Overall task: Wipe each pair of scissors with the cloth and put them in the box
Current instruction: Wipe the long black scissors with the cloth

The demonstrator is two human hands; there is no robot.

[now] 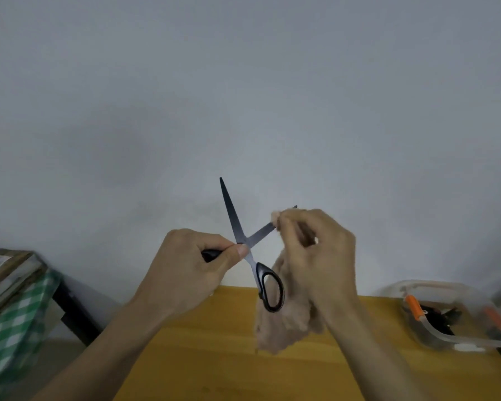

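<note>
Pointing upward, splayed scissors blades

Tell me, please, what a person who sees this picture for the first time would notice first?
Probably the open black-handled scissors, held up in the centre before a bare wall. The left hand grips one handle, while the right hand pinches a pinkish cloth around one blade. A clear box sits at the wooden table's right edge.

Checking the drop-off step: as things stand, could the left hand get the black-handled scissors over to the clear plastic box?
Probably not directly. The left hand holds the black-handled scissors open, and the right hand, pinching one blade through the pinkish fluffy cloth, lies between them and the clear plastic box.
</note>
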